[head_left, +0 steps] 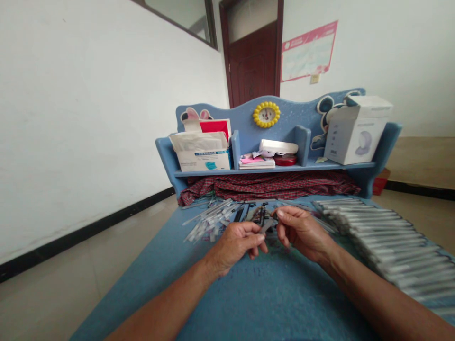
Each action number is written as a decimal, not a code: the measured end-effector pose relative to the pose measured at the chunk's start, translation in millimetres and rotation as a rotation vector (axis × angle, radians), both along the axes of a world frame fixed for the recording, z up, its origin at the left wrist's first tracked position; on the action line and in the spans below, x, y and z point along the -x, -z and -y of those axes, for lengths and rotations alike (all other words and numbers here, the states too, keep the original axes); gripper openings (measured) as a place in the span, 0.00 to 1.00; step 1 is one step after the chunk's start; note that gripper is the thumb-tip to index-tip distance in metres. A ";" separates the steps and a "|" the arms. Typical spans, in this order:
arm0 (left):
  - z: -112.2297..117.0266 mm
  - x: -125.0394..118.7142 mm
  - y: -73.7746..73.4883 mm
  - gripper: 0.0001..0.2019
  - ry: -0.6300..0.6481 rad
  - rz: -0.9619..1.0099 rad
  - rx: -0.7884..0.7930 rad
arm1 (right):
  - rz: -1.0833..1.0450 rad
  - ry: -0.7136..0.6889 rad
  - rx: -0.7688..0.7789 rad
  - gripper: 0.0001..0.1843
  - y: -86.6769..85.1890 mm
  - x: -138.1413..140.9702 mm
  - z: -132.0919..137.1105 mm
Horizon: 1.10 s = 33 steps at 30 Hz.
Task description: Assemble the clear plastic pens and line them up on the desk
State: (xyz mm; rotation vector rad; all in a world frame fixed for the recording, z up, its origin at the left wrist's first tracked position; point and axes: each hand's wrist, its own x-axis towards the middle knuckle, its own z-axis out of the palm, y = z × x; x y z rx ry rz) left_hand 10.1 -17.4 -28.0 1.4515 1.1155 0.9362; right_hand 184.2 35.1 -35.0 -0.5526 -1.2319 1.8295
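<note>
My left hand is closed, pinching a short grey translucent strip-like piece between thumb and fingers. Close beside it, my right hand has thumb and forefinger pressed together on a small dark piece, too small to name. Behind the hands lie loose black pen-like parts, partly hidden by the fingers. Clear plastic pen-like pieces are heaped to the left of these. On the right, many slim clear tubes, pen-like with dark ends, lie stacked side by side beyond my right forearm.
The blue desk carries a raised shelf at its back. On it stand a mask box, a red round tin and a white carton. A checked cloth is bunched under the shelf.
</note>
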 end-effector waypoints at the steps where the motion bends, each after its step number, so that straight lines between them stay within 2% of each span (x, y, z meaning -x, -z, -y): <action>1: 0.1 -0.1 -0.1 0.11 0.000 0.000 0.002 | 0.000 0.001 0.001 0.16 0.0 0.0 0.0; 33: 1.5 -0.6 -2.2 0.12 0.011 0.035 0.039 | -0.019 -0.012 0.017 0.15 -0.6 -1.0 -0.9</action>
